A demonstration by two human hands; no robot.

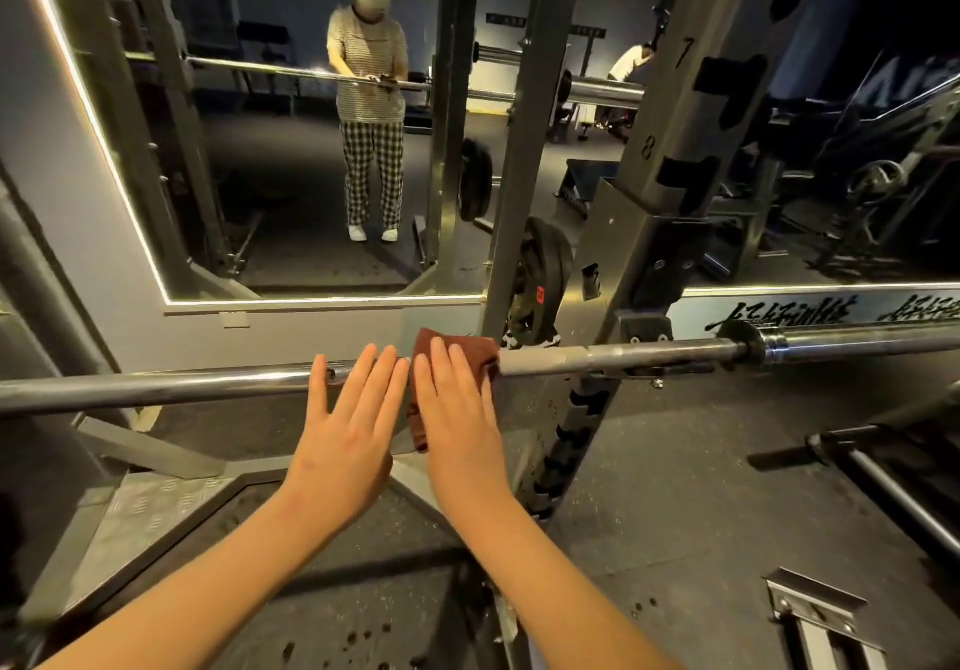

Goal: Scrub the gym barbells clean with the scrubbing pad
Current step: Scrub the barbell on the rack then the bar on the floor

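A light-edged wall mirror (285,175) faces the grey steel rack (670,113) over dark rubber floor (675,461).

Dim overall, bright LED strip (311,299) edging the mirror (270,191), glare on the barbell (156,386), bowed edges.

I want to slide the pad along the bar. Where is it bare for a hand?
Bare: the barbell left of the left hand, to the picture's edge; a short stretch between the scrubbing pad and the rack upright. Crowded: at the upright itself.
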